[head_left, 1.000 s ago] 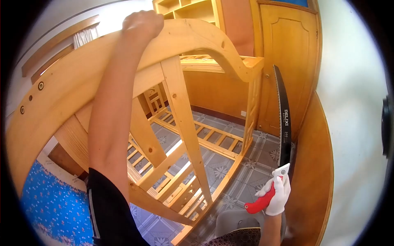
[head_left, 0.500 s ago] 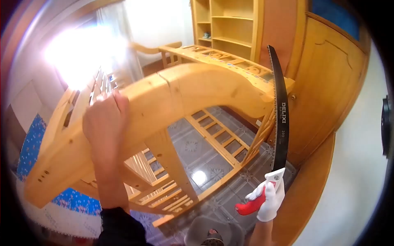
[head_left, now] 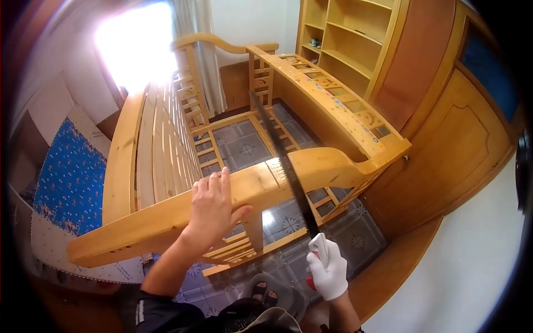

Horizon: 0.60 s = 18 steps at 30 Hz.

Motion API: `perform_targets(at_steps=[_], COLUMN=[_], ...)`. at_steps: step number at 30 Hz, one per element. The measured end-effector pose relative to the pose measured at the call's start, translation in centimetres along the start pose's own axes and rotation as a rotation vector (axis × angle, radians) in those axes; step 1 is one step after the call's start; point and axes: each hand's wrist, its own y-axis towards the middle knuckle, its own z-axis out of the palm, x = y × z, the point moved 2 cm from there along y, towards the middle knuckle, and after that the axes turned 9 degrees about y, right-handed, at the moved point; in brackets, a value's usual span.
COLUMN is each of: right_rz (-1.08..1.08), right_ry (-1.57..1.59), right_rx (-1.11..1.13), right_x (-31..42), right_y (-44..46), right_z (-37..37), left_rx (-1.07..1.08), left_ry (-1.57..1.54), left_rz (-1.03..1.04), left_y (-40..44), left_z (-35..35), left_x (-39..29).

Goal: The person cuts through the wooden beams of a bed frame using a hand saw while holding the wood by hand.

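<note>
A curved wooden bed rail (head_left: pixel 161 225) runs across the foreground. My bare left hand (head_left: pixel 212 205) lies on it with the fingers stretched over the top and the thumb apart. In a white glove, my right hand (head_left: pixel 328 272) is closed around the red and white handle of a pruning saw (head_left: pixel 290 171). The saw's long black blade crosses the rail at a slant, pointing away from me. Just left of the blade, a narrow line or cut (head_left: pixel 273 173) shows across the wood. Whether the teeth touch the rail is hard to tell.
Behind the rail stands the bunk bed's wooden frame, with a slatted side (head_left: pixel 161 144) and a long top board (head_left: pixel 338 102). A door (head_left: pixel 472 122) is at right, a shelf unit (head_left: pixel 350 50) at the back. Blue patterned fabric (head_left: pixel 72 172) lies at left. Below, the floor is tiled.
The saw has swung from upright at the right to across the rail. My left hand has gone from a closed grip to lying flat, farther right. The view has shifted.
</note>
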Motion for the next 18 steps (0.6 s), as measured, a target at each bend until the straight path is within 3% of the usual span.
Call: perform_targets(at_steps=[3,5,7,8,18], right_rz=[0.027,0.048,-0.033,-0.105,-0.074], right_ry=[-0.106,-0.157,-0.243,-0.327,-0.43], right_rx=[0.045,0.068,0.038,0.036,0.106], right_x=[2.6,2.9,2.8,3.1,4.8], right_y=[1.1,1.2,1.7,1.9,2.4], right_z=[0.8,1.1,1.3,1.4,1.2], left_rx=[0.301,0.233,0.502,0.51,0.533], left_ry=[-0.019,-0.074,-0.21,-0.261,-0.446], left_rz=[0.128,0.162,0.188,0.179,0.113], left_y=[1.7,2.6,3.9,4.4,5.0], left_z=[-1.1,-0.7,-1.3,-1.3,-0.3], left_x=[1.1,1.9,2.0,1.9,1.7])
